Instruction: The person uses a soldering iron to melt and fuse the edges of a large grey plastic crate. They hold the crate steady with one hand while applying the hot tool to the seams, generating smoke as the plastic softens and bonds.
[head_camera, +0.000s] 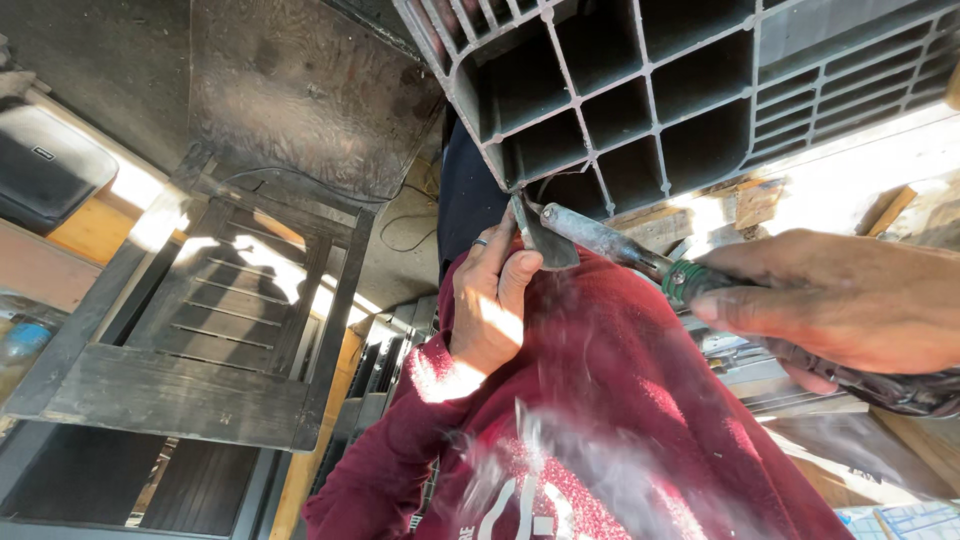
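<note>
Pinching a small dark scrap (548, 243) between thumb and curled fingers, left hand (490, 300) with one ring, right against the lower corner of one black plastic crate (640, 100). Wrapped tight around the green-taped handle of one metal tool (620, 245), right hand (830, 300), tip touching the scrap just under the crate. Below both, one maroon sleeve (600, 420); off to the left, one dark slatted panel (200, 340).
</note>
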